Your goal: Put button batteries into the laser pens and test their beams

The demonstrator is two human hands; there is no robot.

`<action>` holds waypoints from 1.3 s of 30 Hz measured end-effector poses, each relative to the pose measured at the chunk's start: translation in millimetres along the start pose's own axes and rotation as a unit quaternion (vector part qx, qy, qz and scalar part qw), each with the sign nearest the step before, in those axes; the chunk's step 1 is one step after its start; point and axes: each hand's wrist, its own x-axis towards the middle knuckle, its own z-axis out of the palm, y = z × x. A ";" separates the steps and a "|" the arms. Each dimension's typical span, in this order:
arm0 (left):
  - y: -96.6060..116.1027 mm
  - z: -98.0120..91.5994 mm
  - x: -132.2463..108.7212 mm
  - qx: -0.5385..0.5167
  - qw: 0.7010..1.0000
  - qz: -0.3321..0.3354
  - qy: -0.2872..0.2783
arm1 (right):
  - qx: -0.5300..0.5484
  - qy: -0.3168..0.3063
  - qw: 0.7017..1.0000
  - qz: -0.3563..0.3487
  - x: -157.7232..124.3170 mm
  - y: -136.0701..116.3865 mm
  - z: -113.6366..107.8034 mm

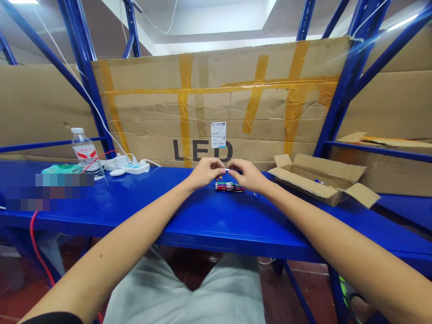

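Note:
My left hand (207,173) and my right hand (248,173) meet above the blue table, fingertips pinched close together. Between them shows a small, thin pale piece (227,169), mostly hidden by the fingers; its kind is too small to make out. Just below the hands lies a small row of shiny pens (229,187), red and green with silver parts, side by side on the tabletop. A small blue piece (256,195) rests near my right wrist, partly covered by it.
On the right stands an open cardboard box (305,183) with small blue items inside. At left are a water bottle (85,153), a teal packet (62,169) and a white power strip (135,167) with cables. A large taped carton (151,117) rises behind the table (202,220).

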 end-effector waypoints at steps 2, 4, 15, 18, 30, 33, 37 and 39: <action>-1.0 -0.8 0.3 -0.006 1.000 -0.001 -0.003 | 0.013 0.021 1.000 -0.014 -0.1 -0.8 0.2; -2.0 -1.6 0.5 -0.007 1.000 -0.005 -0.005 | 0.018 0.031 0.999 -0.022 -0.3 -0.5 0.3; 1.7 2.4 -1.3 0.011 1.000 0.005 0.007 | 0.022 -0.001 0.999 0.030 0.3 -0.8 -1.9; 2.7 3.6 -1.7 0.020 1.000 0.011 0.003 | 0.061 0.003 0.997 0.038 -0.5 -3.4 -2.3; 3.5 3.1 -2.2 0.032 0.999 0.014 0.003 | 0.162 -0.019 0.985 0.065 -1.2 4.2 -3.0; 4.1 3.2 -2.0 0.034 0.999 0.011 0.008 | 0.155 -0.021 0.985 0.068 -1.1 0.5 -4.6; 2.4 3.3 -1.6 0.049 0.999 0.011 0.005 | 0.154 -0.034 0.985 0.075 -1.2 -4.5 -6.4; 0.9 3.3 -1.3 0.057 0.998 0.018 0.002 | 0.161 -0.046 0.982 0.088 -1.0 -5.6 -7.2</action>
